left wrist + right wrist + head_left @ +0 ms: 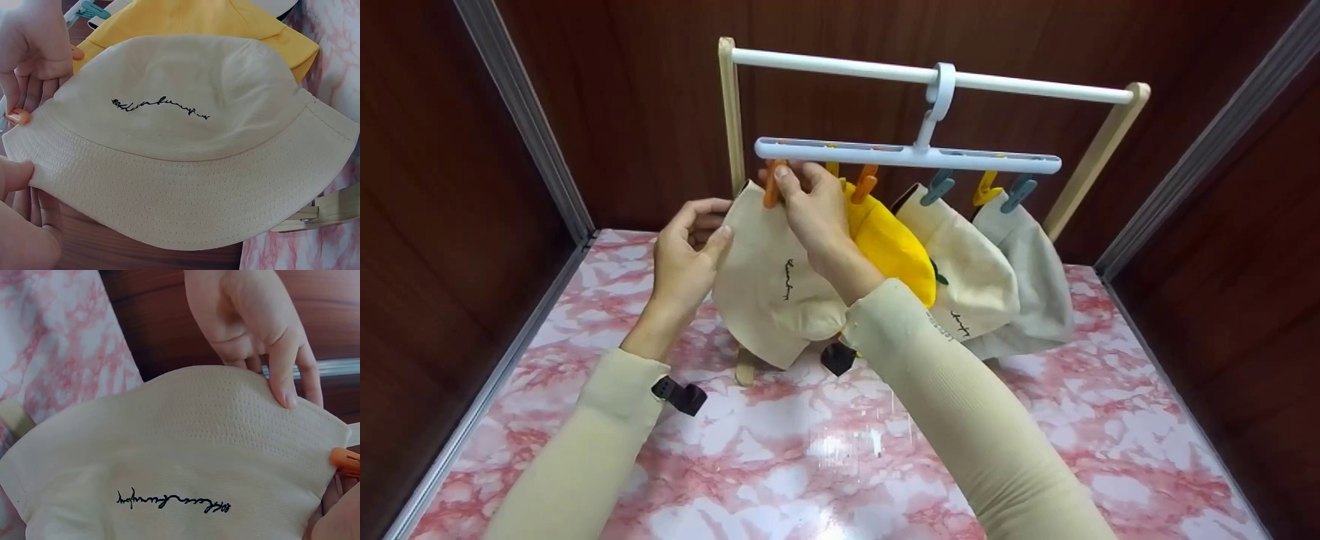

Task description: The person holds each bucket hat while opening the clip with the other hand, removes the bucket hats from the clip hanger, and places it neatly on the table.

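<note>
A cream bucket hat [757, 277] with dark stitched lettering [163, 107] hangs at the left end of a pale plastic hanger [847, 153]. My left hand [682, 259] pinches the edge of its brim between thumb and fingers, plain in the right wrist view too. At the hat's upper corner, my right hand [819, 214] grips an orange clothespin [771, 187], thumb on the front and fingers behind. The clothespin sits just under the hanger bar, at the brim [315, 433]. Right behind this hat hangs a yellow hat [889, 244] by another orange clothespin [865, 184].
Farther right hang a second cream hat [971, 270] and a grey hat [1041, 289], with teal and yellow clothespins [987, 189] above them. The hanger hooks over a white rod [840, 66] on a wooden stand [1099, 161]. Below lies a pink-and-white marbled surface [735, 465]; dark panels [457, 150] surround it.
</note>
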Available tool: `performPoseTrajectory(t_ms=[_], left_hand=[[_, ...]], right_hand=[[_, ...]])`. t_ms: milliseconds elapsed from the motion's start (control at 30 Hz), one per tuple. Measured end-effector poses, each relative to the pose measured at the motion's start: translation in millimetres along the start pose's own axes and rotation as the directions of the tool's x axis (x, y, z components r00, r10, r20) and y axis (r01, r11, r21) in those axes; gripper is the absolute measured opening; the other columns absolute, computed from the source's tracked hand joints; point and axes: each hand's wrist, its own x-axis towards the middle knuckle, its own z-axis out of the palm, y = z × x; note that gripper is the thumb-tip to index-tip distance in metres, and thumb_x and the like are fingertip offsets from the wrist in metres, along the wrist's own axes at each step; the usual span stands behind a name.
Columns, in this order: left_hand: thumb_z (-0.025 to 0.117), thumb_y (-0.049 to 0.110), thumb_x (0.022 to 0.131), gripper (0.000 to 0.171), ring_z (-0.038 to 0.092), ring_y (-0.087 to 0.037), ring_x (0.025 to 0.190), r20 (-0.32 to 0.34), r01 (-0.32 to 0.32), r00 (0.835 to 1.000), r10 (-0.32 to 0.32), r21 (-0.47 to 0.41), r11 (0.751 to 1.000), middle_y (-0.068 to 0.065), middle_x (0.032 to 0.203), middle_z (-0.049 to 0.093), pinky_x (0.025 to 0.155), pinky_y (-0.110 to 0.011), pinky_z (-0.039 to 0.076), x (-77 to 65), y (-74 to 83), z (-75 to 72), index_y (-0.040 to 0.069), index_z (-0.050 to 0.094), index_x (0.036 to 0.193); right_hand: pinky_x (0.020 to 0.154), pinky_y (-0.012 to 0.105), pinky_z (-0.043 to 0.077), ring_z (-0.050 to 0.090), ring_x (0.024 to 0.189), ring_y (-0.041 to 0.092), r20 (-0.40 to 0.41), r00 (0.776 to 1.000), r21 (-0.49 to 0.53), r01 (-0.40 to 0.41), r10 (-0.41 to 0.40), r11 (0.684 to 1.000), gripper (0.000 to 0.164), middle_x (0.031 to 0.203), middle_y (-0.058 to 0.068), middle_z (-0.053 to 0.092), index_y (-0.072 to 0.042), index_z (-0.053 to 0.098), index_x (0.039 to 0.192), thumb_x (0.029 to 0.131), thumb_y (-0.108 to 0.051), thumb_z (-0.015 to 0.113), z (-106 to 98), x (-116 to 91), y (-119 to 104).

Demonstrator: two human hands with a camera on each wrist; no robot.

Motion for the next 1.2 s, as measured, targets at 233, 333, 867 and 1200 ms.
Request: performPoseTrajectory(t_ms=[233, 333, 867, 1200], left_hand=[[0.066, -0.002, 0.102, 0.028, 0.064, -0.021, 0.099, 0.017, 0.048, 0.999, -0.047, -0.039, 0.998, -0.011, 0.111, 0.069, 0.085, -0.028, 0.052, -7.1, 2.2, -7.4, 0.004, 0.068, 0.13], [0.065, -0.002, 0.102, 0.029, 0.064, -0.021, 0.101, 0.011, 0.069, 0.998, -0.068, -0.055, 0.996, -0.011, 0.112, 0.068, 0.087, -0.027, 0.052, -10.0, 2.1, -11.5, 0.004, 0.068, 0.131], [0.063, -0.002, 0.103, 0.03, 0.063, -0.022, 0.105, -0.026, 0.078, 0.996, -0.081, -0.085, 0.993, -0.01, 0.114, 0.067, 0.088, -0.026, 0.051, -17.9, -4.3, -29.7, 0.001, 0.064, 0.134], [0.064, -0.001, 0.103, 0.031, 0.063, -0.02, 0.105, -0.063, 0.106, 0.992, -0.111, -0.076, 0.991, -0.009, 0.115, 0.067, 0.086, -0.025, 0.051, -21.8, -3.5, -36.5, 0.003, 0.065, 0.134]], right_hand=[[0.098, 0.02, 0.055, 0.071, 0.114, 0.013, -0.002, 1.0, 0.02, -0.002, 0.002, 1.0, 0.027, 0.118, 0.001, 0.076, -0.007, 0.068, 0.132, 0.112, -0.019, 0.055, 0.4, 0.9, 0.7], [0.099, 0.021, 0.055, 0.072, 0.114, 0.015, -0.001, 1.0, 0.024, 0.0, 0.0, 1.0, 0.026, 0.117, 0.001, 0.077, -0.007, 0.068, 0.131, 0.111, -0.019, 0.056, 0.6, 1.3, 1.1], [0.104, 0.02, 0.05, 0.069, 0.114, 0.01, 0.02, 0.999, 0.015, -0.029, 0.029, 0.999, 0.028, 0.119, 0.002, 0.077, -0.007, 0.067, 0.134, 0.112, -0.019, 0.055, -0.9, 2.9, 0.9], [0.109, 0.022, 0.048, 0.068, 0.116, 0.009, 0.033, 0.998, 0.016, -0.048, 0.048, 0.999, 0.027, 0.119, -0.003, 0.076, -0.012, 0.068, 0.132, 0.111, -0.023, 0.056, -3.6, 1.8, -0.1]])
